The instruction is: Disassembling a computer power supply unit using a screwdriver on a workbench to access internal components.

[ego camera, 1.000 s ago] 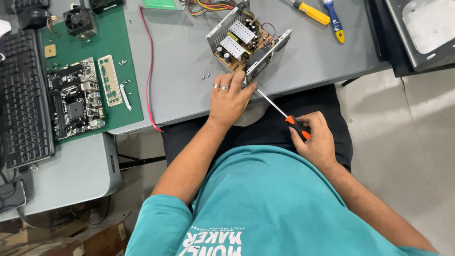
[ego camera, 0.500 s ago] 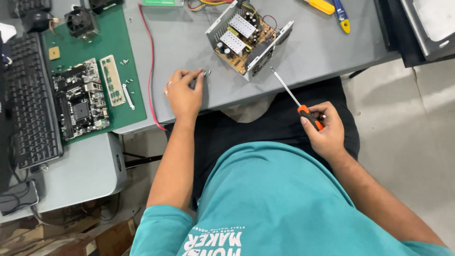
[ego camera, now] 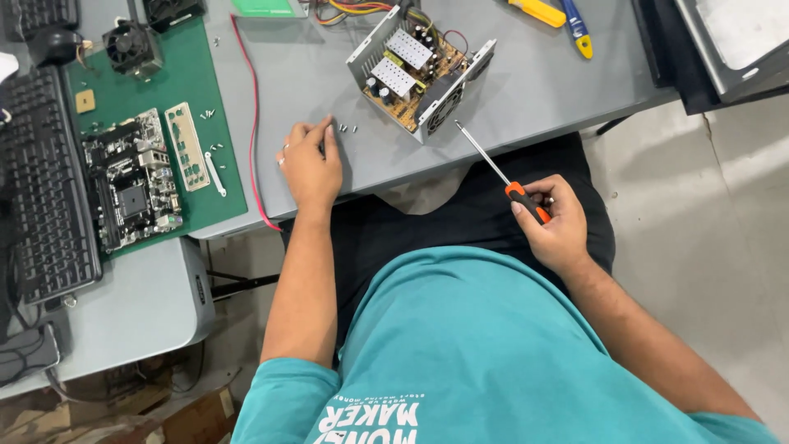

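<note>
From the head view I see my left hand (ego camera: 311,164) lying flat on the grey tabletop (ego camera: 542,78), fingers loosely spread and holding nothing, its fingertips just beside a few small screws (ego camera: 347,127). My right hand (ego camera: 552,224) is off the tabletop's edge, over my lap, wrapped around the orange-and-black handle of a screwdriver (ego camera: 501,175). The shaft slants up and left, its tip near the fan side of the open power supply unit (ego camera: 421,70), though I cannot tell whether it touches. That unit sits on the tabletop ahead, its circuit board exposed. Further left, a motherboard (ego camera: 131,181) rests on a green mat (ego camera: 193,99), with a black keyboard (ego camera: 41,185) beside it.
</note>
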